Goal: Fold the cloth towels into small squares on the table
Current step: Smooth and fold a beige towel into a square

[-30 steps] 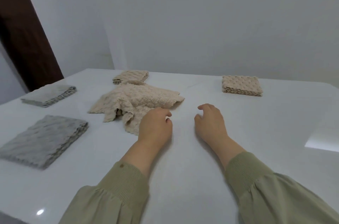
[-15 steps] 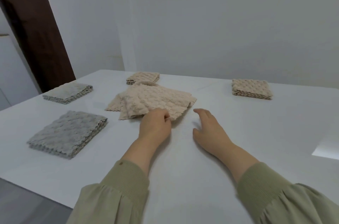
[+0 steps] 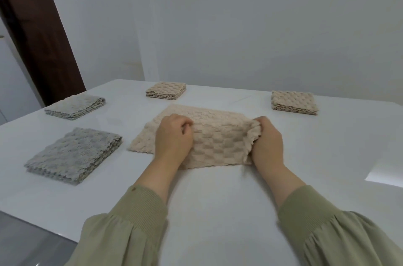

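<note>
Two folded grey towels (image 3: pixel 74 154) sit at the left of the white table (image 3: pixel 218 211), leaving the centre free for work. The left hand (image 3: pixel 173 141) and right hand (image 3: pixel 267 143) both clutch the beige towel (image 3: pixel 218 134) lying mid-table, fingers curled into its cloth, likely to fold it over. A folded beige towel (image 3: pixel 294 102) lies far right.
</note>
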### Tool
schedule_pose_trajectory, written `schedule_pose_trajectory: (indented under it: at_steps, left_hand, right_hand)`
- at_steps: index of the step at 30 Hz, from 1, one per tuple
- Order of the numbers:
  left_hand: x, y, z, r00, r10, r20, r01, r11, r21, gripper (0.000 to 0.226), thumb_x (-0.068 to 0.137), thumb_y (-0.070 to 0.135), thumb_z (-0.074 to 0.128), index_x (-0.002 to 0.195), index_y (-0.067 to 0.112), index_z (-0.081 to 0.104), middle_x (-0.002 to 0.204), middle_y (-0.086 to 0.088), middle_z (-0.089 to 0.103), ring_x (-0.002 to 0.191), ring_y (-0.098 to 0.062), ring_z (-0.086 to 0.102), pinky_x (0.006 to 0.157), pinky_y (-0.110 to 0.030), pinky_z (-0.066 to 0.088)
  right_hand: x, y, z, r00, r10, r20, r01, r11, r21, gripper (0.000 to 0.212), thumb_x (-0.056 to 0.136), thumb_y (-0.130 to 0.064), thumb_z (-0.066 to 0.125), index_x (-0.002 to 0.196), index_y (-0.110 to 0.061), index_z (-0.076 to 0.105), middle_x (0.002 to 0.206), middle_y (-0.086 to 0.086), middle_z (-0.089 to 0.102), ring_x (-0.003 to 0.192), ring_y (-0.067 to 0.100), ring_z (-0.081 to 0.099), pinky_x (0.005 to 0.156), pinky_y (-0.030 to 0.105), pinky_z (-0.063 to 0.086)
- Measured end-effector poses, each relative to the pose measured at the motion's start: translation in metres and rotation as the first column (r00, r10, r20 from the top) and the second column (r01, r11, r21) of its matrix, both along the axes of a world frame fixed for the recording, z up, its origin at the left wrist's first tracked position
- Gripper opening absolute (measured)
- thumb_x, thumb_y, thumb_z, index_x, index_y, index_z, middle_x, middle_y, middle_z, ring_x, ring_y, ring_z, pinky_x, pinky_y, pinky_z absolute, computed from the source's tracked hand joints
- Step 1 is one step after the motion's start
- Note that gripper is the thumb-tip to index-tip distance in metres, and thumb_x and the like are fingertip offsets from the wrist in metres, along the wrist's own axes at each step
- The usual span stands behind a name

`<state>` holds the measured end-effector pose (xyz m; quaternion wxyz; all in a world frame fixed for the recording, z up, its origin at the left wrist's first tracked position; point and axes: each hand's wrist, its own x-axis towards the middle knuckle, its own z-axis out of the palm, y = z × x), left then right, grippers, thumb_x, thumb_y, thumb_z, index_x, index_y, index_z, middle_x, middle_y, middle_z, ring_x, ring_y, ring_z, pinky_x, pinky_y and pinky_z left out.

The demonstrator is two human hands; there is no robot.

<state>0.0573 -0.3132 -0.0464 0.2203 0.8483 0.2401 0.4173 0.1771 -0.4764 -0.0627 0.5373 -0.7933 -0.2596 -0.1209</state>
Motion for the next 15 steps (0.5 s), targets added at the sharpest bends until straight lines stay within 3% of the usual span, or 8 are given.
schedule_pose_trajectory:
  at_steps: [2, 4, 7, 9, 10, 12, 14, 15]
  left_hand:
    - [0.001, 0.008, -0.004, 0.99, 0.124, -0.07, -0.125, 0.992, -0.012, 0.027, 0.09, 0.01, 0.047, 0.108, 0.012, 0.068, 0.114, -0.004, 0.065, 0.112, -0.022, 0.048, 0.093, -0.03, 0.038]
    - [0.002, 0.015, -0.008, 0.946, 0.19, -0.264, -0.21, 0.976, -0.052, 0.033, 0.094, 0.017, 0.041, 0.119, 0.015, 0.062, 0.121, -0.007, 0.062, 0.116, -0.027, 0.048, 0.096, -0.038, 0.041]
    - [0.005, 0.018, -0.013, 0.848, 0.18, -0.498, -0.238, 0.97, -0.054, 0.034, 0.094, 0.019, 0.036, 0.117, 0.019, 0.061, 0.115, -0.008, 0.063, 0.11, -0.028, 0.052, 0.085, -0.036, 0.045]
    - [0.004, 0.018, -0.013, 0.855, 0.135, -0.501, -0.205, 0.975, -0.088, 0.036, 0.094, 0.019, 0.036, 0.12, 0.02, 0.06, 0.119, -0.008, 0.063, 0.111, -0.028, 0.053, 0.085, -0.035, 0.044]
    - [0.004, 0.019, -0.013, 0.867, 0.094, -0.489, -0.169, 0.979, -0.112, 0.037, 0.094, 0.019, 0.036, 0.124, 0.022, 0.058, 0.123, -0.008, 0.061, 0.114, -0.027, 0.053, 0.088, -0.034, 0.044]
    - [0.003, 0.017, -0.013, 0.875, -0.005, -0.483, -0.064, 0.99, -0.127, 0.039, 0.096, 0.022, 0.037, 0.13, 0.026, 0.054, 0.131, -0.006, 0.058, 0.119, -0.027, 0.051, 0.094, -0.035, 0.044]
    - [0.004, 0.016, -0.015, 0.873, -0.087, -0.48, 0.043, 0.994, -0.103, 0.037, 0.097, 0.025, 0.037, 0.129, 0.029, 0.055, 0.129, -0.003, 0.059, 0.118, -0.025, 0.051, 0.093, -0.037, 0.045]
    - [0.005, 0.016, -0.016, 0.869, -0.111, -0.482, 0.077, 0.993, -0.09, 0.037, 0.097, 0.025, 0.037, 0.129, 0.029, 0.054, 0.128, -0.003, 0.059, 0.118, -0.025, 0.051, 0.092, -0.038, 0.045]
  right_hand:
    - [0.007, -0.008, 0.001, 0.997, -0.07, -0.023, 0.07, 0.998, 0.004, 0.041, 0.074, -0.003, 0.037, 0.106, -0.018, 0.056, 0.095, 0.01, 0.063, 0.091, 0.029, 0.058, 0.082, 0.041, 0.047]
    - [0.009, -0.013, 0.002, 0.997, -0.067, -0.04, 0.069, 0.996, 0.062, 0.051, 0.075, 0.001, 0.037, 0.119, -0.016, 0.054, 0.113, 0.009, 0.06, 0.108, 0.025, 0.054, 0.096, 0.034, 0.042]
    - [-0.003, -0.014, 0.013, 0.967, -0.111, 0.227, 0.045, 0.96, 0.278, 0.043, 0.078, -0.007, 0.037, 0.115, -0.004, 0.058, 0.114, 0.008, 0.06, 0.111, 0.02, 0.052, 0.1, 0.029, 0.038]
    - [-0.016, -0.008, 0.019, 0.892, -0.089, 0.443, -0.029, 0.967, 0.254, 0.04, 0.082, -0.017, 0.038, 0.111, 0.0, 0.06, 0.111, 0.007, 0.061, 0.109, 0.02, 0.051, 0.1, 0.031, 0.036]
    - [-0.022, -0.004, 0.019, 0.851, -0.03, 0.524, -0.054, 0.988, 0.143, 0.041, 0.085, -0.022, 0.038, 0.113, -0.001, 0.06, 0.113, 0.008, 0.062, 0.112, 0.021, 0.051, 0.103, 0.034, 0.034]
    - [-0.032, 0.008, 0.013, 0.847, 0.166, 0.506, -0.008, 0.954, -0.3, 0.048, 0.091, -0.036, 0.037, 0.126, -0.008, 0.054, 0.124, 0.007, 0.06, 0.124, 0.022, 0.046, 0.112, 0.042, 0.021]
    - [-0.034, 0.019, 0.003, 0.896, 0.279, 0.346, 0.048, 0.714, -0.699, 0.046, 0.096, -0.042, 0.036, 0.132, -0.018, 0.047, 0.129, 0.001, 0.057, 0.13, 0.023, 0.041, 0.115, 0.048, 0.01]
    - [-0.032, 0.023, -0.001, 0.902, 0.284, 0.326, 0.064, 0.658, -0.75, 0.036, 0.097, -0.038, 0.038, 0.123, -0.019, 0.054, 0.121, 0.001, 0.061, 0.124, 0.025, 0.046, 0.114, 0.05, 0.011]
